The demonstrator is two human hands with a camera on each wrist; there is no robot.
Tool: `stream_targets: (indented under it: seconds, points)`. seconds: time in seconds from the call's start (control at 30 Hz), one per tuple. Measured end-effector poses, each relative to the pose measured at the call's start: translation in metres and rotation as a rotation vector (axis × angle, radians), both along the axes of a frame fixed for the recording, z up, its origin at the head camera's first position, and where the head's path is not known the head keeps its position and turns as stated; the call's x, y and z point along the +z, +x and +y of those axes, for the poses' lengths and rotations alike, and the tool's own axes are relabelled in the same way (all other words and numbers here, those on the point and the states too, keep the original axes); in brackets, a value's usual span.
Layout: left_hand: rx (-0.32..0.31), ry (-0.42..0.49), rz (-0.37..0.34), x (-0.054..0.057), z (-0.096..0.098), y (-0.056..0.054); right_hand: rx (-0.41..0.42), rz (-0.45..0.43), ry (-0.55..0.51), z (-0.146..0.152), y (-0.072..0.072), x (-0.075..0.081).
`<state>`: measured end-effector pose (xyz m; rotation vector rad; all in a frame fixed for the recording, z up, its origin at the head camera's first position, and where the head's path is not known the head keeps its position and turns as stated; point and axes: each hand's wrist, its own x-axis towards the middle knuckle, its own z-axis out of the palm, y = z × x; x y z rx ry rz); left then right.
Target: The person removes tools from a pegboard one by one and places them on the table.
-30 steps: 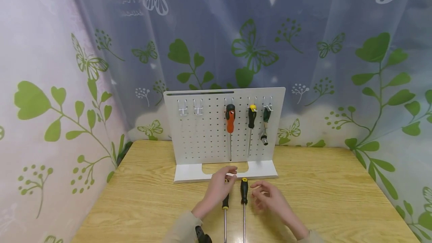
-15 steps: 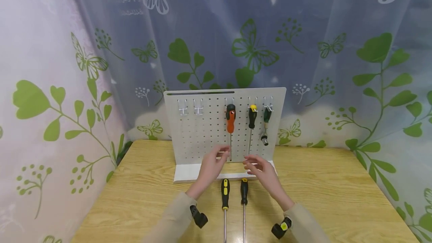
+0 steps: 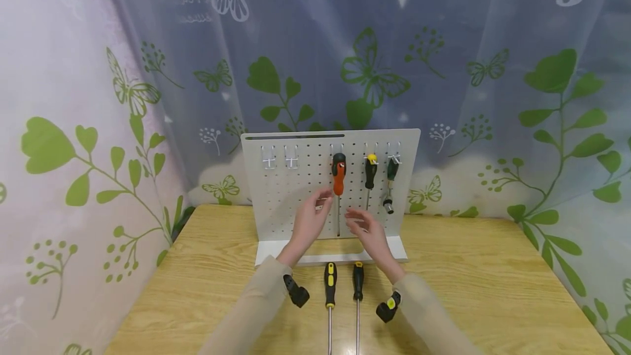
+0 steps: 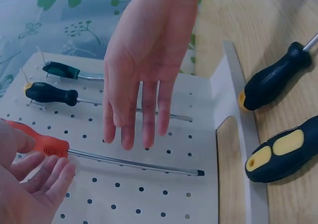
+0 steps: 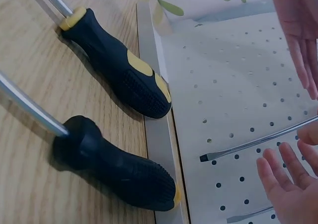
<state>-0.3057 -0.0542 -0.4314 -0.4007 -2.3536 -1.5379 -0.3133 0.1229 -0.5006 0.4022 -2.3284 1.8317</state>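
Note:
An orange-and-black screwdriver [image 3: 338, 177] hangs handle up on a white pegboard [image 3: 296, 196]. My left hand [image 3: 311, 221] is just left of its handle, fingers loosely bent and holding nothing. On the shaft's right side, lower down, my right hand [image 3: 368, 234] is raised with relaxed fingers and nothing in them. In the left wrist view the left fingertips lie close to the orange handle [image 4: 42, 140]; whether they touch it I cannot tell. Two screwdrivers lie on the table in front: one black with yellow patches [image 3: 331, 284], one black with a yellow end [image 3: 358, 281].
A black screwdriver with a yellow top [image 3: 371, 171] and a dark green-handled tool with a metal socket-like end [image 3: 391, 179] hang at the board's right. Two wire hooks [image 3: 292, 158] are at its left. The wooden table [image 3: 473, 267] meets a patterned curtain behind.
Both hands have risen from beside the table screwdrivers to the pegboard, on either side of the orange screwdriver. The screwdrivers have stayed where they were.

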Motion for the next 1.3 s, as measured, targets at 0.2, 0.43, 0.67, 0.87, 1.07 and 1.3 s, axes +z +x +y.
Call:
stream_targets:
  seconds: [0.2,0.43,0.67,0.87,1.07,1.3]
  points:
    - [-0.008,0.053,-0.027,0.006,0.006,-0.010,0.015,-0.005,-0.015,-0.006,-0.007,-0.001]
    - [0.012,0.090,-0.061,0.009,0.011,-0.018,0.062,-0.025,-0.009,-0.009,-0.012,-0.006]
    - [0.000,0.112,-0.062,0.010,0.010,-0.021,0.085,-0.040,0.001,-0.010,-0.010,-0.008]
    - [-0.012,0.157,-0.056,0.016,0.012,-0.023,0.069,-0.068,-0.038,-0.011,-0.005,-0.008]
    - [-0.030,0.228,-0.008,0.020,0.016,-0.028,0.035,-0.071,-0.109,-0.011,-0.003,-0.011]
    - [-0.033,0.274,-0.037,0.019,0.016,-0.023,0.028,-0.075,-0.138,-0.009,0.002,-0.013]
